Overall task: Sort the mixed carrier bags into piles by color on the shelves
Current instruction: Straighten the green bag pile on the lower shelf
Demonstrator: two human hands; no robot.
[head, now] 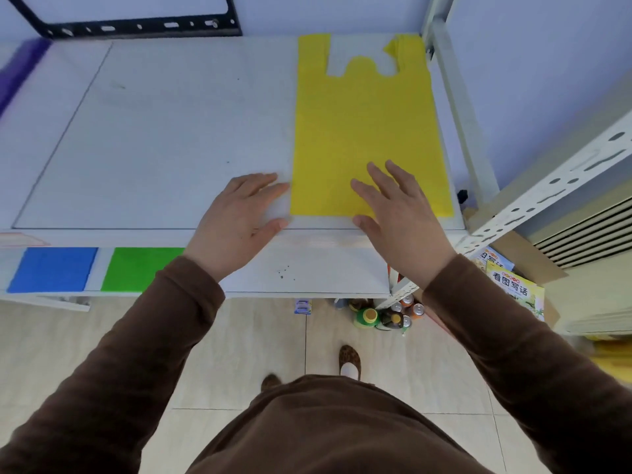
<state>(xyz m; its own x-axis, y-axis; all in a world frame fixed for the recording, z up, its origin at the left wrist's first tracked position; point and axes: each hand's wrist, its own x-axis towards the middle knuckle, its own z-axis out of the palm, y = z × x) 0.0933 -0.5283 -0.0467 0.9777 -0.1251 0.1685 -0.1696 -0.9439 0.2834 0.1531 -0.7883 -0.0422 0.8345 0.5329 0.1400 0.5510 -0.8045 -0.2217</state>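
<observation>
"看图写话" is read on a yellow booklet (513, 285) by the floor at right. A flat, matte yellow vest-style carrier bag (362, 131) is laid on the white upper shelf (154, 131), right side. The right hand (393, 213) is spread flat on its lower edge, the left hand (242, 213) beside it on bare shelf; nothing is gripped. Blue bag (53, 270) and green bag (136, 268) are seen on the lower shelf.

— What lies on the top shelf (171, 131)?
— A yellow carrier bag (362, 131), flat at the right end, handles toward the wall.
— And the lower shelf (307, 271)?
— A blue bag (53, 270) and a green bag (136, 270), side by side.
</observation>
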